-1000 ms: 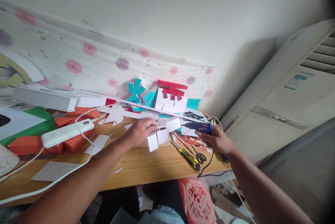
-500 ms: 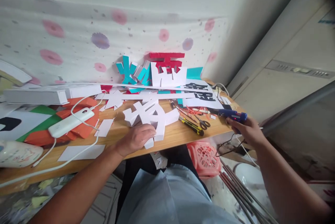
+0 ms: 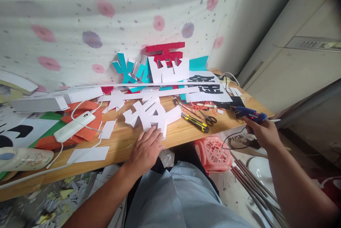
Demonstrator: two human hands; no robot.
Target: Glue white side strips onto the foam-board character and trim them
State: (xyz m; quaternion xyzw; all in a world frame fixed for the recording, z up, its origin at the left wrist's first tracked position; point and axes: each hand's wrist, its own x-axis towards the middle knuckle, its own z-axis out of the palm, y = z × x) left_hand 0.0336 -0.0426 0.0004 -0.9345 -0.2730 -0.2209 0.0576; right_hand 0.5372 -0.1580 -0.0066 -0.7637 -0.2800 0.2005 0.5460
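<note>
Since half a second ago the left hand [image 3: 146, 150] has slid with the white foam character [image 3: 150, 114] toward the near edge of the wooden table [image 3: 186, 134], and the right hand [image 3: 262, 133] has carried the blue glue gun [image 3: 249, 113] further out past the table's right corner. Now the left hand lies flat and open, palm down, its fingertips [image 3: 157, 134] pressing the near edge of the white foam character, which rests flat on the table at about the middle of its front edge. The right hand is closed around the grip of the glue gun, held level just off the table's right end, its black cord [image 3: 231, 139] hanging below. Between the foam character and the glue gun lie a yellow utility knife [image 3: 195, 122] and a pair of scissors [image 3: 207, 118]. Behind the foam character, teal and red letters [image 3: 160, 63] lean against the flowered cloth [image 3: 80, 36]. Left of the foam character a white power bank [image 3: 74, 131] sits on orange paper [image 3: 87, 134], with a white sheet [image 3: 87, 154] near the table's front edge.
</note>
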